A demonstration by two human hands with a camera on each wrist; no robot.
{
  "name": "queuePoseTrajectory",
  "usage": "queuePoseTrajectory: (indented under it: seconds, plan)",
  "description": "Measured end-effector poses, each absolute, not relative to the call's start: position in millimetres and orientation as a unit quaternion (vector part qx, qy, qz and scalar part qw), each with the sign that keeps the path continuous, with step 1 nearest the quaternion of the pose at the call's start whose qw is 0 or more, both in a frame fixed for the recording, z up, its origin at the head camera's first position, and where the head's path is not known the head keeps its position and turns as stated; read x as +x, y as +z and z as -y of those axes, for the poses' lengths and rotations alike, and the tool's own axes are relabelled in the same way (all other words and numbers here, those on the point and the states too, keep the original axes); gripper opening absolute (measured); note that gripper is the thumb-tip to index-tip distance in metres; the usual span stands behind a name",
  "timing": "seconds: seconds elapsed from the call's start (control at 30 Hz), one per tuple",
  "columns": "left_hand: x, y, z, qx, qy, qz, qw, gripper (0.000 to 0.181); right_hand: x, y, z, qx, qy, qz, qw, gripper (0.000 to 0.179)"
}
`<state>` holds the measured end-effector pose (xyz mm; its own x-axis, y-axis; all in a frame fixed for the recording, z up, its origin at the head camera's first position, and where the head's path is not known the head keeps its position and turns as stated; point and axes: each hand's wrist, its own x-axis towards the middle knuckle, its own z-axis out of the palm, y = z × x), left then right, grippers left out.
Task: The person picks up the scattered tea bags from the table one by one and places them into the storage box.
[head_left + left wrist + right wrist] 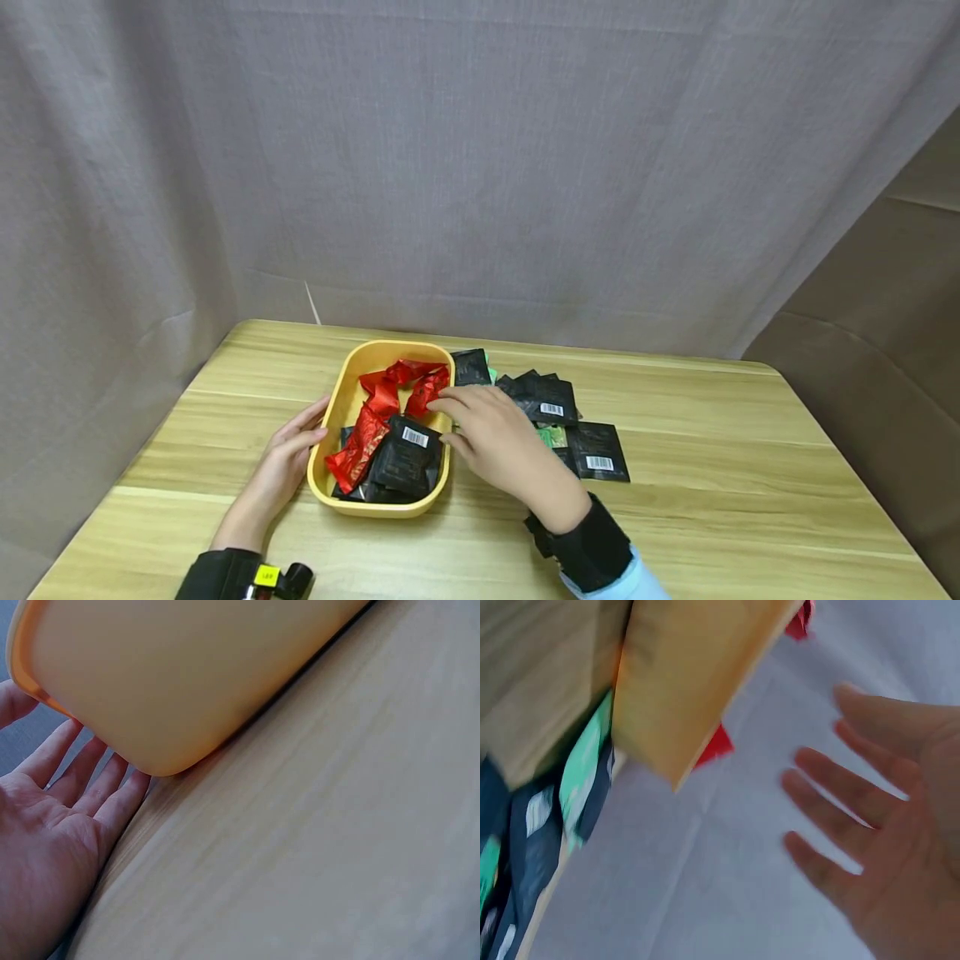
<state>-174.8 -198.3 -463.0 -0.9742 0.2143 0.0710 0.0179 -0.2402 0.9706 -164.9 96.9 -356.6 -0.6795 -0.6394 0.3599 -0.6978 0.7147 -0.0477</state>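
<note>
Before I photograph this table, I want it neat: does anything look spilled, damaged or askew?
No spill or damage shows. Only the black packets right of the yellow container look untidy: they overlap loosely at differing angles.

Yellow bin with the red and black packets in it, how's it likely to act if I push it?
The yellow bin is probably stiff, since its moulded-looking walls hold an even curve. Being low and wide, it seems likelier to slide than tip. The red packets and black packets look loosely piled inside, so they may shift.
</note>
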Motion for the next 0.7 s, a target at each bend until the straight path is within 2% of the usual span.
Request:
queuePoseTrajectory:
  seconds: [0.2,0.47,0.7]
  plan:
    - [-174.7,-462.4,198.4,0.094,0.784,-0.611,0.063,0.057,-165.7,-362.7,-133.8,0.288,0.099,0.950,0.067,0.046]
    - [-174.0,-460.1,198.4,0.095,0.782,-0.613,0.062,0.057,-171.8,-368.1,-167.8,0.159,0.129,0.974,-0.099,0.042]
    - [-173.8,-460.5,198.0,0.101,0.782,-0.612,0.062,0.057,-182.3,-379.7,-185.6,0.106,0.110,0.977,-0.147,0.051]
